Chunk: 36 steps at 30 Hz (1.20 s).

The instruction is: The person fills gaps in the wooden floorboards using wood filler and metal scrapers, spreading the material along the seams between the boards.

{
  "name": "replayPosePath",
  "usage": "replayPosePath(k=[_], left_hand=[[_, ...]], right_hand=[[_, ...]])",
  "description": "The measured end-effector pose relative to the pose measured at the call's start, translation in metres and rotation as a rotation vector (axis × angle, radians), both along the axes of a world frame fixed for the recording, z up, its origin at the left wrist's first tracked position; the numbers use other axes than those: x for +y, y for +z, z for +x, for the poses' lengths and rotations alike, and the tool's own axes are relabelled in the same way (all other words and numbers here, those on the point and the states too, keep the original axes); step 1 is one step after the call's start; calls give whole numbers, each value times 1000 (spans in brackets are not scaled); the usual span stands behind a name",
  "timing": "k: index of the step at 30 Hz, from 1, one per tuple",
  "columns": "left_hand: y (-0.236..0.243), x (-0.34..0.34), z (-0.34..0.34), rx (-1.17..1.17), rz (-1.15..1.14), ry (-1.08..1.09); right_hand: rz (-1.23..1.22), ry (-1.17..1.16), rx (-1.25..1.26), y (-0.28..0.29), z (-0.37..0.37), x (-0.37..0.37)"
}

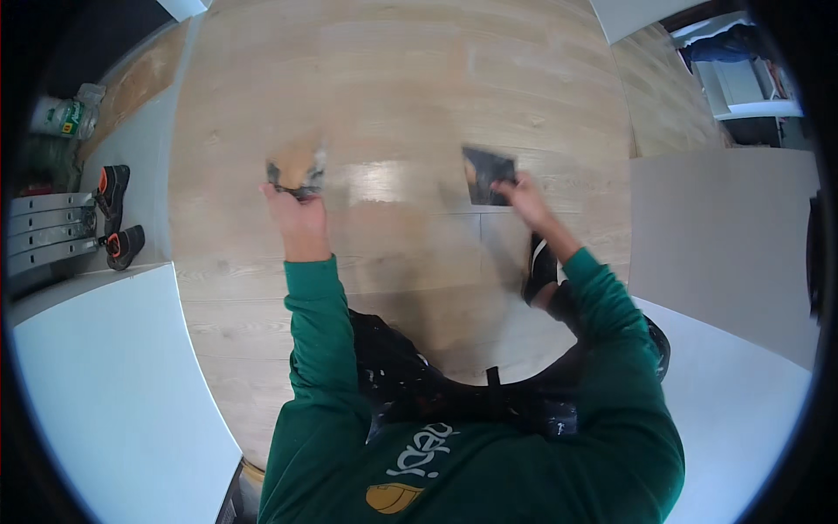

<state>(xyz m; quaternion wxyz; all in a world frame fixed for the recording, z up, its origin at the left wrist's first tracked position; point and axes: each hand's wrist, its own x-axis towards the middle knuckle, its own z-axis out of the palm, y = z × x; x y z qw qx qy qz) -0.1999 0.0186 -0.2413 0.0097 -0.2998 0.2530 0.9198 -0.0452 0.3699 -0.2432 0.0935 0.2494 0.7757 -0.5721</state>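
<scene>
My left hand (pixel 298 214) grips a flat tool (pixel 295 166), blurred, with a dark edge and tan material on its face, held over the pale wood-look floor (pixel 393 105) at left of centre. My right hand (pixel 524 196) is closed on a dark rectangular flat blade (pixel 480 166) with a tan smear near its left side, to the right of centre. The two tools are apart, with a shiny patch of floor between them. The handles are mostly hidden by my fingers. My green sleeves reach up from the lower edge, above my dark trousers and one visible shoe (pixel 539 266).
On the left, dark-orange shoes (pixel 113 196) rest beside a metal ladder (pixel 48 231) and plastic bottles (pixel 61 118). White panels (pixel 105 384) border the lower left and lower right. A grey panel (pixel 716 244) lies at right, below an opening holding dark cloth (pixel 724 44).
</scene>
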Motion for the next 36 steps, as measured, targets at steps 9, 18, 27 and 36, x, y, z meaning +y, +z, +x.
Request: replayPosePath(k=[9, 18, 27, 36], left_hand=[[37, -6, -4, 75, -161, 70], [30, -8, -6, 92, -186, 25], [32, -12, -4, 80, -258, 61], [67, -42, 9, 49, -300, 202]], right_hand=[[1002, 481, 282, -177, 57, -106], [1013, 455, 188, -176, 86, -65], [988, 526, 264, -194, 118, -12], [931, 40, -101, -209, 79, -67]])
